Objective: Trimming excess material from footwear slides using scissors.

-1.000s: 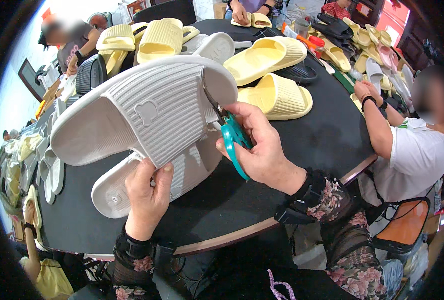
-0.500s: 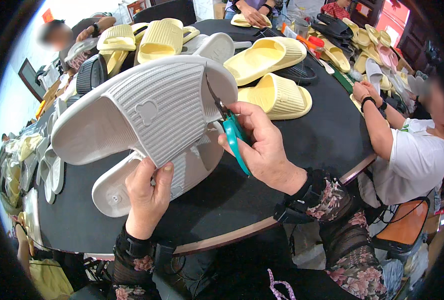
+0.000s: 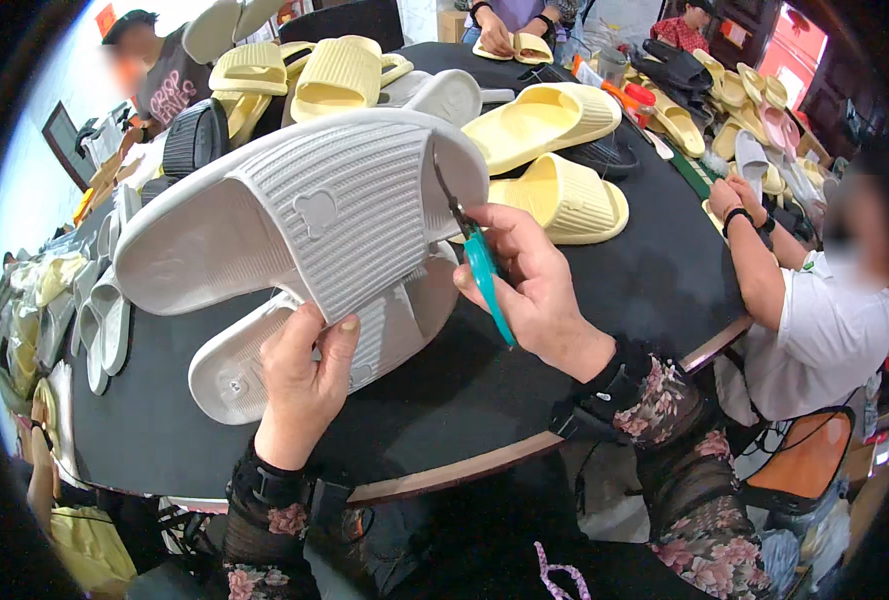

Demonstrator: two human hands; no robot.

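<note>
A grey slide slipper (image 3: 349, 215) with a ribbed strap and a raised bear-head shape is tilted up off the table. My left hand (image 3: 309, 385) pinches the lower edge of its strap between thumb and fingers. In my right hand (image 3: 549, 295) is a pair of small scissors (image 3: 485, 275) with teal handles. Their dark blades reach into the slipper's opening, against the inside near the strap's edge. Whether the blade tips touch the slipper I cannot tell. Beneath it, a second grey slipper (image 3: 226, 375) lies on the table, partly covered.
Yellow slippers (image 3: 574, 205) sit beyond my right hand on the black table (image 3: 654, 290). More yellow slippers (image 3: 339, 75) and a black slipper (image 3: 194, 140) are piled behind. Grey slippers (image 3: 112, 325) line the left edge. Co-workers sit right and far; another person stands far left.
The held slipper, scissors and both hands have shifted slightly right in the view. At the far left, the person has straightened up, and grey slippers now show raised near the top edge.
</note>
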